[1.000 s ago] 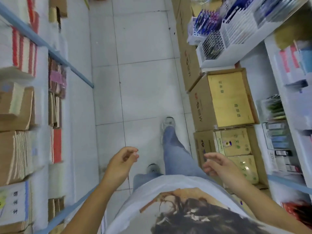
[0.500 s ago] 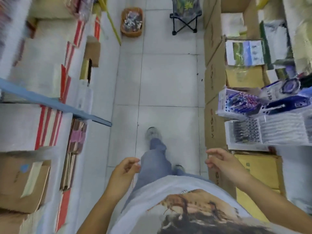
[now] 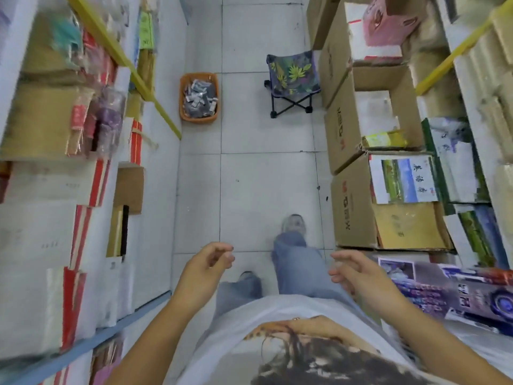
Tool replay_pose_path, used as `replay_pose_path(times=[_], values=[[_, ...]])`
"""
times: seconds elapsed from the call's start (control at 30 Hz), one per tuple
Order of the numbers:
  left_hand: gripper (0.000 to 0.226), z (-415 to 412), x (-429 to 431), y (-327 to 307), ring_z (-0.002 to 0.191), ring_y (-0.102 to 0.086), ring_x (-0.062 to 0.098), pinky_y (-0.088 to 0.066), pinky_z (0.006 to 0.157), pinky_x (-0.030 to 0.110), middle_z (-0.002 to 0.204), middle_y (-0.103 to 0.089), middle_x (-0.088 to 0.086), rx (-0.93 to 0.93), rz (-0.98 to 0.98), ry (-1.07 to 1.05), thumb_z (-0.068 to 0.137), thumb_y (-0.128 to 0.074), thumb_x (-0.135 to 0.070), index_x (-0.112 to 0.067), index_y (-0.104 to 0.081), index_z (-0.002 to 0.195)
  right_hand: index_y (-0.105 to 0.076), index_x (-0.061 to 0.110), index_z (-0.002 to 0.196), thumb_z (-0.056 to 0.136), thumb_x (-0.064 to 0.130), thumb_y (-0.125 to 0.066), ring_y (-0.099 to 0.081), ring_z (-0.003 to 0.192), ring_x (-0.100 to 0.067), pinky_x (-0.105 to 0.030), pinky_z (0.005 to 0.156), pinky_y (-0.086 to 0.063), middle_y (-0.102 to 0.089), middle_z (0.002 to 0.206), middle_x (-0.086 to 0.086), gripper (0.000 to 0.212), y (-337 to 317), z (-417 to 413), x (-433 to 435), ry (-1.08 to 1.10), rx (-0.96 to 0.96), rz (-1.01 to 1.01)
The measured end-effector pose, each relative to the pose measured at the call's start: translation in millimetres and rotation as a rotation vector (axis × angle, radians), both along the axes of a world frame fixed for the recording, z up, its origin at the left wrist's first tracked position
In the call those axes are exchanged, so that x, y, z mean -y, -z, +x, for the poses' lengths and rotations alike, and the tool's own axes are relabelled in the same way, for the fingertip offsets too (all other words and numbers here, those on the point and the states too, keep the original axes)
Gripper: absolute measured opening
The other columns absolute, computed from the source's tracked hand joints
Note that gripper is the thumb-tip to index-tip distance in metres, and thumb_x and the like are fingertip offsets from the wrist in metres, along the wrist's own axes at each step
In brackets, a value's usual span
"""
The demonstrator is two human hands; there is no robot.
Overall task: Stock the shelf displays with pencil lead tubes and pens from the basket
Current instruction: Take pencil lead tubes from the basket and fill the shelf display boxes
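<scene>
Far down the aisle floor [image 3: 249, 190], the orange basket [image 3: 197, 120] sat against the left shelving [image 3: 163, 176], its long axis running near to far, packets [image 3: 198, 98] heaped inside, while the left hand [image 3: 206, 266] and right hand [image 3: 352, 270] hung near, loosely curled, holding nothing.

Person has walked further down the aisle: orange basket [image 3: 198, 97] and folding stool [image 3: 291, 81] went from top edge to mid-frame, closer. Pen display [image 3: 458, 290] slid to lower right, cardboard boxes [image 3: 358, 207] now alongside.
</scene>
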State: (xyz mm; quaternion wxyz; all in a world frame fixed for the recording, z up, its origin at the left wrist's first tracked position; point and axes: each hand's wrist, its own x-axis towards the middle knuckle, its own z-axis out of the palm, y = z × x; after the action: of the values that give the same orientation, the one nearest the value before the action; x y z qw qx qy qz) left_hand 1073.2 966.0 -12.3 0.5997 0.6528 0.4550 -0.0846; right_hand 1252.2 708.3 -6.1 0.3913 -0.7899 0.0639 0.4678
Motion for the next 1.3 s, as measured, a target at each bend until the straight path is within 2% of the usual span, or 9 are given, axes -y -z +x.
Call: replay_pose_path(times=[0.13,0.3,0.4,0.47,0.7,0.83,1.03,1.17,1.3], values=[[0.011,105.7,-56.0,11.1,0.086,-0.069,0.002,-0.048,0.077,0.010,0.096,-0.074,-0.005,0.017,0.050,-0.027,0.100,-0.059,-0.018,-0.026,-0.067,0.102,-0.062,0.020,0.108,0.096,0.008,-0.052,-0.068,0.090,-0.028,-0.030,0.077,-0.052,-0.073,0.092,-0.008,0.020,13.7,104.5,-62.2,-0.066,-0.014,-0.011],[0.011,202.2,-105.1,4.0,0.085,-0.070,0.004,-0.051,0.075,0.014,0.097,-0.074,-0.003,-0.002,0.003,-0.199,0.100,-0.060,-0.019,-0.026,-0.067,0.102,-0.061,0.016,0.110,0.097,0.004,-0.050,-0.065,0.087,-0.027,-0.039,0.086,-0.051,-0.071,0.095,-0.013,0.021,-2.2,247.2,-152.5,-0.208,0.007,-0.025],[0.007,239.1,-136.6,-3.1,0.084,-0.069,0.002,-0.049,0.070,0.007,0.090,-0.074,-0.008,-0.004,-0.005,-0.262,0.098,-0.063,-0.022,-0.027,-0.068,0.100,-0.062,0.018,0.109,0.096,0.006,-0.051,-0.065,0.081,-0.021,-0.029,0.075,-0.049,-0.072,0.094,-0.010,0.020,-13.1,323.4,-213.5,-0.305,0.036,-0.012],[0.008,257.8,-160.9,-5.9,0.085,-0.070,0.001,-0.051,0.077,0.013,0.092,-0.074,-0.010,-0.010,0.016,-0.309,0.098,-0.063,-0.023,-0.029,-0.068,0.100,-0.061,0.021,0.110,0.097,0.010,-0.051,-0.067,0.082,-0.017,-0.023,0.071,-0.049,-0.072,0.093,-0.005,0.020,-14.3,365.3,-257.2,-0.397,0.068,-0.006],[0.010,327.8,-269.8,19.6,0.090,-0.071,0.004,-0.054,0.092,0.031,0.100,-0.074,-0.006,-0.043,0.048,-0.458,0.098,-0.063,-0.022,-0.030,-0.067,0.102,-0.062,0.023,0.108,0.097,0.011,-0.050,-0.067,0.088,-0.019,-0.038,0.083,-0.051,-0.072,0.093,-0.004,0.021,3.1,450.1,-409.8,-0.559,0.066,-0.008],[0.013,379.9,-345.2,28.3,0.090,-0.071,0.004,-0.052,0.090,0.029,0.093,-0.074,-0.015,-0.035,0.038,-0.439,0.097,-0.064,-0.024,-0.036,-0.067,0.100,-0.061,0.017,0.112,0.097,0.009,-0.050,-0.066,0.087,-0.022,-0.035,0.082,-0.052,-0.071,0.095,-0.009,0.020,2.5,490.5,-488.4,-0.545,0.058,-0.007],[0.011,458.1,-445.4,18.8,0.091,-0.070,0.000,-0.050,0.087,0.023,0.095,-0.074,-0.020,0.048,0.085,-0.490,0.097,-0.064,-0.027,-0.037,-0.067,0.099,-0.059,0.024,0.112,0.099,0.013,-0.049,-0.068,0.089,-0.016,-0.032,0.081,-0.052,-0.071,0.096,-0.002,0.020,-9.2,562.1,-587.9,-0.649,0.077,-0.014],[0.009,497.1,-490.3,26.9,0.097,-0.069,0.006,-0.048,0.085,0.020,0.097,-0.074,-0.012,0.053,0.084,-0.646,0.097,-0.064,-0.027,-0.035,-0.068,0.099,-0.059,0.017,0.116,0.098,0.011,-0.050,-0.067,0.094,-0.026,-0.037,0.084,-0.052,-0.070,0.099,-0.010,0.021,9.3,616.3,-664.4,-0.764,0.028,-0.039],[0.009,527.1,-503.9,28.8,0.093,-0.069,0.008,-0.052,0.086,0.022,0.099,-0.073,-0.005,0.002,0.078,-0.910,0.097,-0.064,-0.020,-0.028,-0.068,0.100,-0.063,0.019,0.111,0.093,0.011,-0.058,-0.066,0.073,-0.014,-0.029,0.069,-0.054,-0.071,0.087,-0.007,0.019,23.8,667.3,-758.8,-1.030,0.062,-0.029]])
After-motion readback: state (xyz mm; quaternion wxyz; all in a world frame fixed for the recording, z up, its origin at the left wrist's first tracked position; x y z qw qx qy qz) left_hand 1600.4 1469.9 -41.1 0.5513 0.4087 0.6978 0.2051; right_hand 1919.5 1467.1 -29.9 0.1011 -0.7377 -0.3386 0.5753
